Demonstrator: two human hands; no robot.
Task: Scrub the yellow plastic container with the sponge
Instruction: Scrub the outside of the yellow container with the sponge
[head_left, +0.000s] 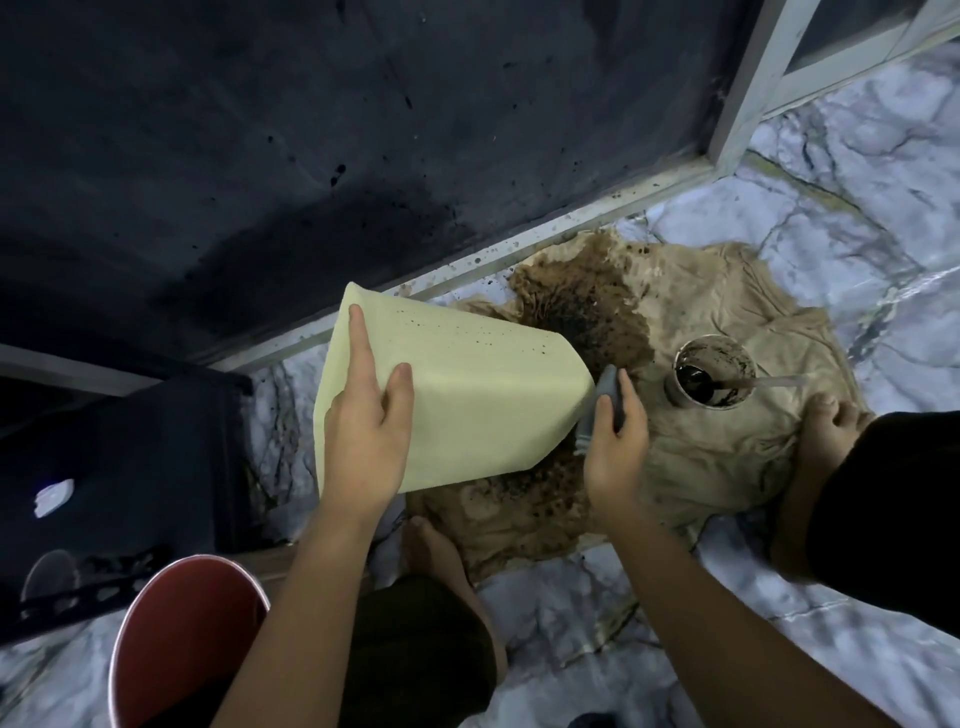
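While the yellow plastic container is lying tilted on its side above a stained beige cloth, the person is crouching over it on a marbled floor. The left hand is pressing on the container's near left end, with the fingers lying straight along its upper face and the thumb spread out beside them. The container's pale surface is showing a scatter of small dark specks toward its far right side. The right hand is curling round a grey sponge, which is touching the container's right end; how much of the sponge is hidden behind the fingers cannot be told. Dark brown stains are spreading over the cloth beneath and beyond the container. To the right of the sponge, a small cup holding a dark liquid is standing on the cloth, with a thin stick resting in it and pointing right. A red bucket is standing at the near left, just beside the person's left forearm. Bare feet are resting on the cloth's near and right edges.
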